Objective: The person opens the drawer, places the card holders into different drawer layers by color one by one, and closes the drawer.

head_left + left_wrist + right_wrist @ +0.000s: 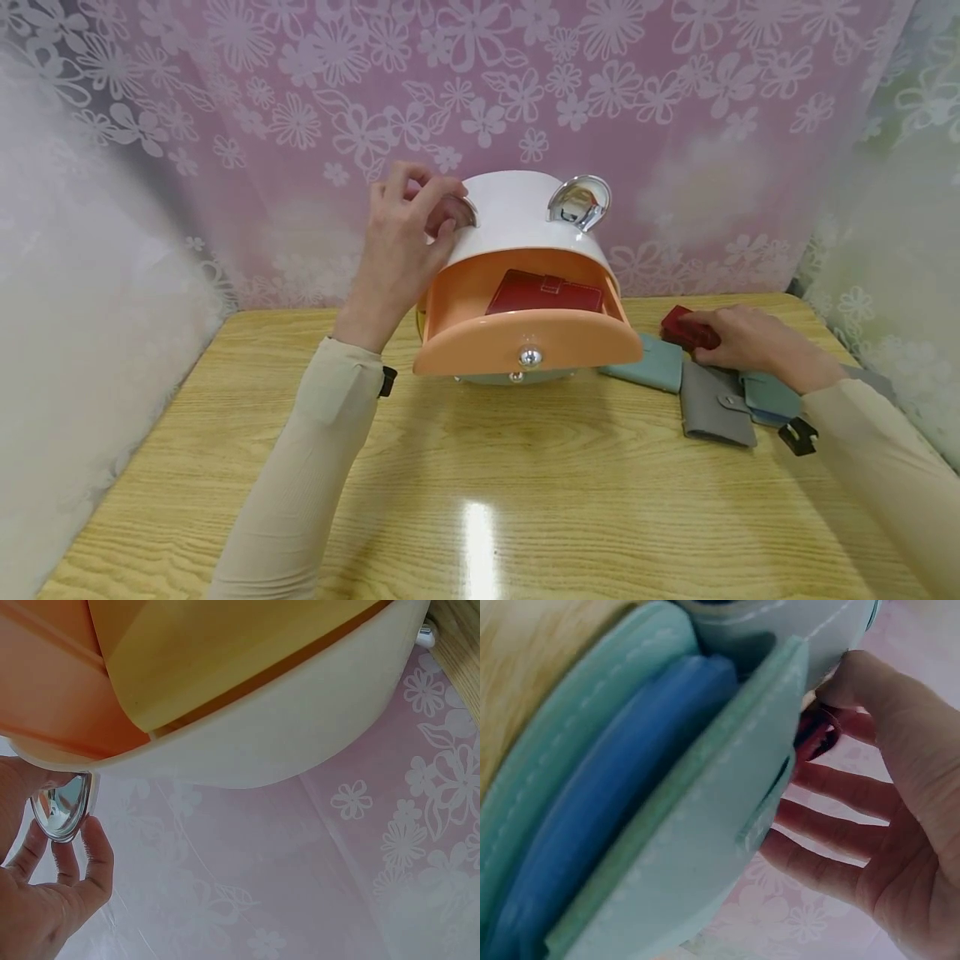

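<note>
Head view. Left grip (405,246): fingers curled round a mirrored ear (467,215) of the white cabinet (513,208). Orange drawer (525,343): pulled out, containing a dark red wallet (551,293). Right grip (742,340): pinching a small red case (678,327) on the counter (420,500), beside a pale green wallet (647,362) and a grey wallet (716,407). Best handling, in judgement: straight lift, neighbours undisturbed.

Left wrist view. Ear: held among the fingers. Advised: light, steady hold, lest the cabinet tip.

Right wrist view. Red case: between thumb and fingers, partly hidden behind a green wallet (697,825) with blue inner leaves. Advised: firm pinch, fingertips clear of that wallet.
</note>
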